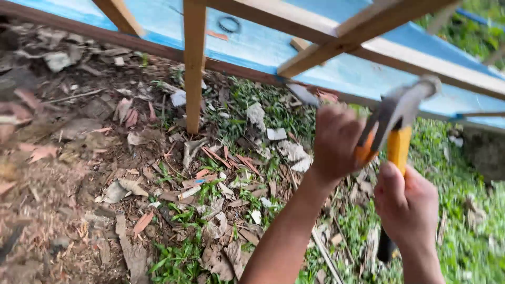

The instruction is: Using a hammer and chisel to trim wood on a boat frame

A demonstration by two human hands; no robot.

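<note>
My right hand [407, 208] grips the orange and black handle of a claw hammer [401, 113], whose grey metal head is raised and blurred beside a blue painted board [336, 68]. My left hand [336, 139] is closed on an orange-handled tool [364, 150], likely a chisel, whose upper part is hidden behind the fingers and the hammer. Both hands are just below a diagonal wooden slat [363, 29] of a frame that crosses above the blue board.
An upright wooden post [193, 68] stands in the ground at centre-left. Dry leaves, wood chips and scraps [131, 173] cover the soil on the left. Grass [468, 221] grows on the right. A dark ring [229, 24] lies on the blue surface.
</note>
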